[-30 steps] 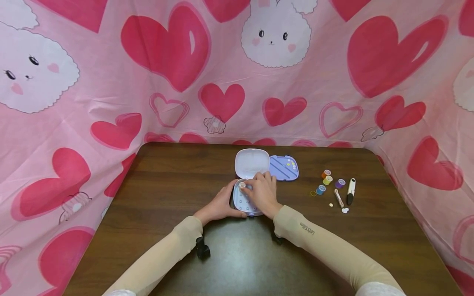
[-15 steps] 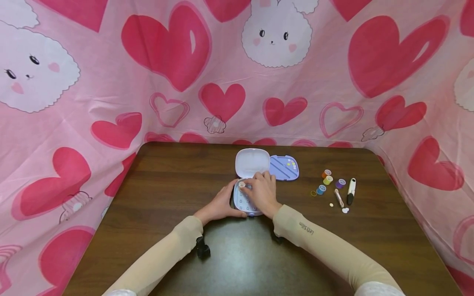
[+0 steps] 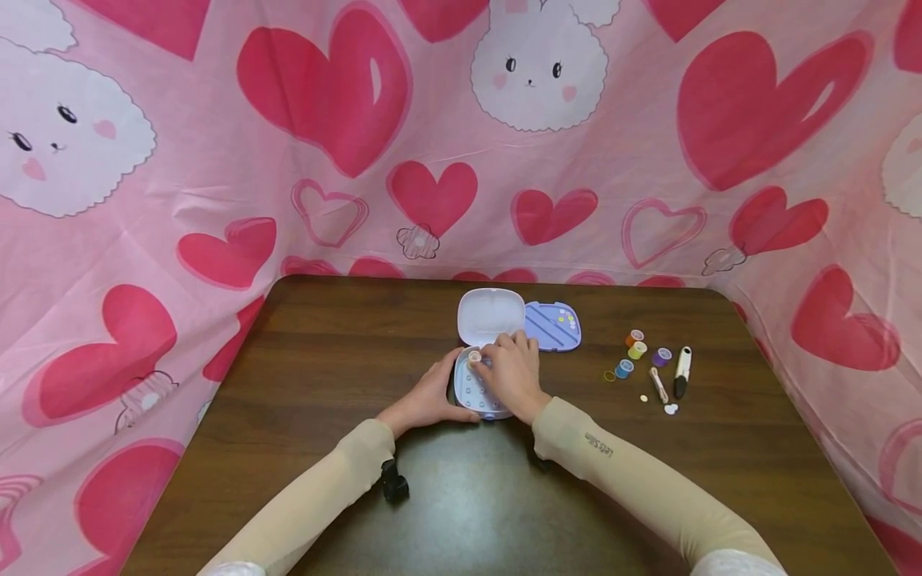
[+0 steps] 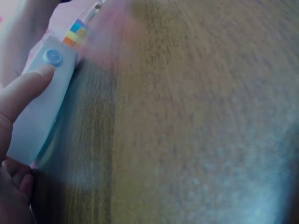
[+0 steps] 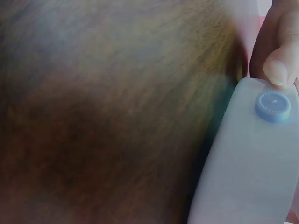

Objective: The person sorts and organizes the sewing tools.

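In the head view, my left hand (image 3: 429, 395) grips the left side of an open white and lavender sewing box (image 3: 470, 406), its thumb along the front. My left thumb also shows in the left wrist view, lying on the case wall beside a round blue button (image 4: 53, 57). Over the box, my right hand (image 3: 515, 373) pinches a small pale thread spool (image 3: 474, 358) at the far left of the tray. Rows of small pegs stand in the tray; my right hand hides part of them. The right wrist view shows the case front and button (image 5: 273, 107).
The box's white lid (image 3: 491, 317) lies folded back behind it. A lavender panel (image 3: 551, 326) with small buttons lies beside the lid. To the right are orange, yellow, purple (image 3: 662, 357) and blue (image 3: 623, 369) spools, a seam-ripper-like black and white tool (image 3: 683, 373) and small bits.
My right hand and the pale spool have shifted slightly to the right and up over the tray. My left hand keeps its grip on the box.
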A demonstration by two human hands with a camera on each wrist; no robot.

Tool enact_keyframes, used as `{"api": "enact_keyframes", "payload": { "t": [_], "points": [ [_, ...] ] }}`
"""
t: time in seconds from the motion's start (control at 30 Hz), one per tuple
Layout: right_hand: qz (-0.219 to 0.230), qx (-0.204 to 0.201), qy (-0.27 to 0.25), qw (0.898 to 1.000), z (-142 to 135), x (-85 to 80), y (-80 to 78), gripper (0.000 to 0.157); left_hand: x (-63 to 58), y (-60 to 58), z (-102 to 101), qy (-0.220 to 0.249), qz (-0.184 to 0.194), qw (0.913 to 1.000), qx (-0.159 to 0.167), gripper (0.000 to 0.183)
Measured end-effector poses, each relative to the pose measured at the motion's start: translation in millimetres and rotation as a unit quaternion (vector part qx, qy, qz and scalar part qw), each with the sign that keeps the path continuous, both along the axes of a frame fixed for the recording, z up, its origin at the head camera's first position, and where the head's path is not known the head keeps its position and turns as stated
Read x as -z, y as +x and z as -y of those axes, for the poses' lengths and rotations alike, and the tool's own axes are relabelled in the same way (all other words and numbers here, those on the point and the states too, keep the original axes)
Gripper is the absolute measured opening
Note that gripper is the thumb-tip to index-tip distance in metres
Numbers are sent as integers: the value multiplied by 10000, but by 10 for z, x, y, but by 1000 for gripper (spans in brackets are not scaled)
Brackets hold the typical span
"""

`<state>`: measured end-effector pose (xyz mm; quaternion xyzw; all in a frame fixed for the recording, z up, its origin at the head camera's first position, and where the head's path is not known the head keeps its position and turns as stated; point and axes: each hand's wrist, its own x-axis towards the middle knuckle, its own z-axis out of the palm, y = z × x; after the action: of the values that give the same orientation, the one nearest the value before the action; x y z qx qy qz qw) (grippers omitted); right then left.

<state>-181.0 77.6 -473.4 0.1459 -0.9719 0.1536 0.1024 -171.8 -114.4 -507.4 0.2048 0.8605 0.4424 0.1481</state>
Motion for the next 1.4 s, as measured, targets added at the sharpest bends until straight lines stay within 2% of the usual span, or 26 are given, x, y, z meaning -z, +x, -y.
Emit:
{"api": "enact_keyframes", "payload": {
  "t": [0.27,0.57,1.07,1.4],
  "points": [
    [95,-74,-96,9999,29,33,-10,27,5,-6,9,-42,-7,10000,20,123],
    [-23,-175,-29,9998,63,71,-34,27,1,-18,9,-5,-107,9999,68,122],
    [267,-168,60,9995,41,38,-19,30,16,-10,6,-34,-33,10000,46,121],
    [-156,-278,-254,9992,-72,-56,55,24,4,-5,6,-6,-12,10000,4,123]
  ]
}}
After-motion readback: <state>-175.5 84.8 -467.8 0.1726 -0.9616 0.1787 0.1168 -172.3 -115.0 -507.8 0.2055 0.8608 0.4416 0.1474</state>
